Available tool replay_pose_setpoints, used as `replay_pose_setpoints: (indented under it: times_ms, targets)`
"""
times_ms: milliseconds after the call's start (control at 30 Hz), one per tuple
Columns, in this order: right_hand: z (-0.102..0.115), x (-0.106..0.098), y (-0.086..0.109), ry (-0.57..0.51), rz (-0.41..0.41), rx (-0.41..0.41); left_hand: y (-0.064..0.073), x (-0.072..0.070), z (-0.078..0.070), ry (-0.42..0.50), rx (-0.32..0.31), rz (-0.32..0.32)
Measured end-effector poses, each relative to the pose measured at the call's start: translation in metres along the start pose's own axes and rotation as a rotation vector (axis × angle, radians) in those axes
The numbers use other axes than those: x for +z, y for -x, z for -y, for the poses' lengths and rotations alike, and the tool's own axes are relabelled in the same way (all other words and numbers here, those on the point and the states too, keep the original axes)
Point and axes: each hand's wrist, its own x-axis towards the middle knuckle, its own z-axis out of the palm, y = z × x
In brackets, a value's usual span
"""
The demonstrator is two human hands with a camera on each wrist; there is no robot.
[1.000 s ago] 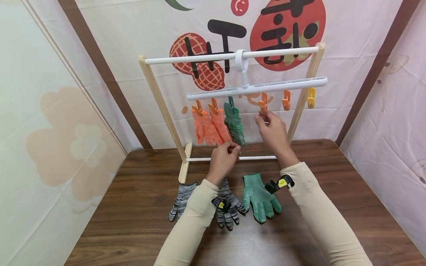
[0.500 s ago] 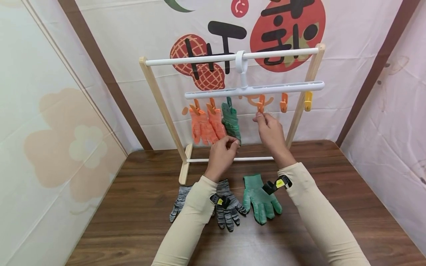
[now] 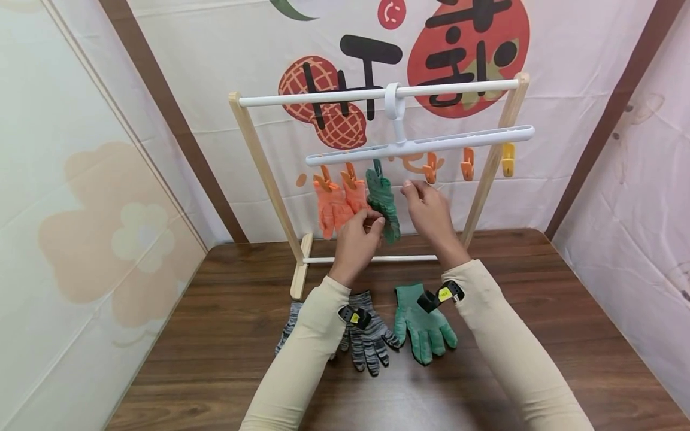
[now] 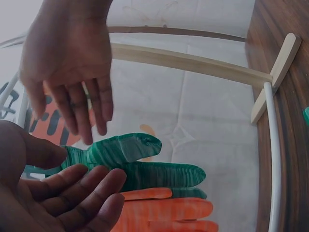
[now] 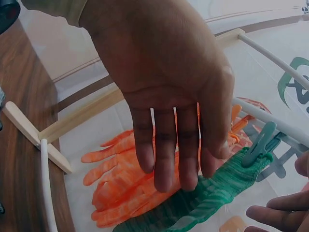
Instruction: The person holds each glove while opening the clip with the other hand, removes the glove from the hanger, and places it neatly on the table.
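My left hand (image 3: 358, 239) is in front of the hanging gloves, fingers loosely extended, holding nothing. Its fingertips overlap the green glove (image 4: 159, 175) in the left wrist view. That glove hangs by a dark green clip (image 5: 260, 145) from a white hanger (image 3: 453, 142). Left of it hang two orange gloves (image 3: 330, 206), held by orange clips (image 3: 349, 176). My right hand (image 3: 429, 215) is also bare of anything, its fingers reaching forward between the green glove and an unused orange clip (image 3: 429, 169). In the right wrist view my left hand (image 5: 169, 96) covers part of the orange gloves.
The hanger hooks over the top rod (image 3: 318, 97) of a wooden rack. Another orange clip (image 3: 468, 164) and a yellow clip (image 3: 508, 160) hang on the right. On the wooden table (image 3: 205, 335) lie a green glove (image 3: 423, 323) and two grey striped gloves (image 3: 368, 338).
My right hand has left the orange clip and moved left toward the hanging green glove. My left hand has risen slightly. The hanger has swung a little.
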Motion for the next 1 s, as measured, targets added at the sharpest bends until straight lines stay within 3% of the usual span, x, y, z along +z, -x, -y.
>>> replay_pose_setpoints:
  times_ms: [167, 533, 767, 1000]
  targets:
    - [0.009, 0.011, -0.005, -0.021, 0.037, -0.03, -0.002, -0.002, 0.0, -0.043, 0.009, -0.018]
    - [0.023, 0.031, -0.014, -0.015, 0.062, -0.08, -0.005, -0.007, 0.001, -0.027, -0.026, -0.037]
    - [0.03, 0.033, -0.02, 0.0, 0.031, -0.1, -0.007, -0.006, -0.004, -0.043, -0.044, -0.032]
    - [0.034, 0.033, -0.026, -0.019, 0.0, -0.118, -0.01, -0.005, -0.01, -0.043, -0.02, -0.027]
